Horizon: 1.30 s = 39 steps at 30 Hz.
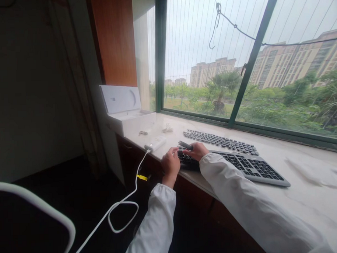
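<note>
White counter [312, 204]: front edge passes just below the keyboard; window frame [196, 117] bounds the back.
Keyboard [255, 167]: near that edge, open strip behind it.
Keycaps [221, 140]: rowed beyond the strip.
Left hand [171, 163]: curled at keyboard's left end; grip unclear.
Right hand [199, 151]: pinching dark tool [185, 145].

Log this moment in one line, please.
left hand: at left end of keyboard | right hand: holding dark tool above keyboard | behind keyboard: rows of keys | beyond: open white box
</note>
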Each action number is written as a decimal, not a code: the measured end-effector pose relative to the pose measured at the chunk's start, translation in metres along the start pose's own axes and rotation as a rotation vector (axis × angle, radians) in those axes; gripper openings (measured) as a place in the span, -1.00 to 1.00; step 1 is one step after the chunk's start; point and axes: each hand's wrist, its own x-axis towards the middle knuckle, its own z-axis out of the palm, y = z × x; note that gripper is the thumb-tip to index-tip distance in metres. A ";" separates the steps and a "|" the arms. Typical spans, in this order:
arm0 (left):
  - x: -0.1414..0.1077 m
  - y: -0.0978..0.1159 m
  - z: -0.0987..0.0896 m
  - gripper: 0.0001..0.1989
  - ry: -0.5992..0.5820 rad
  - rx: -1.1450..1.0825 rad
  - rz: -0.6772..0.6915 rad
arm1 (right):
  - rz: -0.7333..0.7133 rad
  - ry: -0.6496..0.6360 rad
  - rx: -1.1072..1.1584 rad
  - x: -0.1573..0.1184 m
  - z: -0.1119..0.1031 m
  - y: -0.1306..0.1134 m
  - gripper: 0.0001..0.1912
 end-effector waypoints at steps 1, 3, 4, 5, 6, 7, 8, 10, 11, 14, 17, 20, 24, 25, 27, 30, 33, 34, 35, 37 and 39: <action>0.000 0.000 0.000 -0.76 0.000 0.003 -0.002 | -0.002 0.005 0.033 0.000 -0.001 0.001 -0.72; 0.000 0.001 0.000 -0.77 0.000 0.009 -0.011 | -0.013 0.021 0.078 0.000 -0.002 0.002 -0.72; 0.000 0.001 -0.001 -0.77 0.001 0.012 -0.015 | -0.017 0.027 0.084 0.000 0.000 0.002 -0.72; 0.000 0.002 -0.001 -0.77 0.001 0.015 -0.019 | -0.018 0.030 0.080 0.000 0.001 0.001 -0.72; 0.000 0.002 -0.001 -0.77 0.003 0.015 -0.019 | -0.017 0.029 0.075 0.000 0.003 0.000 -0.74; 0.000 0.002 -0.001 -0.78 0.003 0.013 -0.018 | -0.012 0.026 0.074 0.000 0.004 -0.001 -0.76; 0.000 0.002 -0.001 -0.78 0.004 0.010 -0.013 | -0.006 0.025 0.083 0.000 0.005 -0.002 -0.77; 0.000 0.001 -0.001 -0.78 0.009 0.008 -0.003 | 0.004 0.036 0.129 0.000 0.003 -0.002 -0.78; 0.000 0.001 -0.001 -0.78 0.013 0.012 -0.001 | 0.010 0.052 0.156 0.001 0.001 -0.001 -0.77; 0.001 0.002 -0.001 -0.78 0.021 0.053 0.009 | 0.042 0.150 0.176 0.002 -0.007 0.006 -0.73; 0.001 0.005 -0.003 -0.75 0.025 0.113 0.082 | 0.102 0.259 0.086 0.001 -0.008 0.015 -0.76; 0.001 0.007 -0.005 -0.69 0.012 0.195 0.151 | 0.139 0.281 -0.012 -0.001 0.000 0.020 -0.85; 0.000 0.009 -0.008 -0.62 -0.029 0.313 0.193 | 0.135 0.248 -0.071 -0.002 0.007 0.019 -0.89; 0.000 0.009 -0.008 -0.62 -0.036 0.330 0.201 | 0.126 0.244 -0.080 -0.003 0.008 0.018 -0.88; 0.000 0.010 -0.008 -0.63 -0.033 0.341 0.203 | 0.092 0.244 -0.098 -0.003 0.008 0.017 -0.86; 0.002 0.010 -0.007 -0.68 -0.007 0.307 0.177 | 0.017 0.257 -0.127 -0.005 0.005 0.017 -0.82; 0.005 0.006 -0.008 -0.74 0.001 0.229 0.163 | -0.077 0.258 -0.183 -0.010 -0.003 0.018 -0.79; 0.006 0.004 -0.009 -0.75 -0.004 0.196 0.162 | -0.123 0.252 -0.214 -0.012 -0.007 0.019 -0.78; 0.006 0.002 -0.010 -0.76 -0.011 0.164 0.158 | -0.178 0.245 -0.248 -0.015 -0.011 0.020 -0.77; 0.006 -0.003 -0.013 -0.78 -0.031 0.102 0.137 | -0.296 0.238 -0.310 -0.020 -0.019 0.024 -0.77; 0.005 -0.007 -0.016 -0.77 -0.045 0.051 0.107 | -0.397 0.235 -0.330 -0.026 -0.025 0.029 -0.79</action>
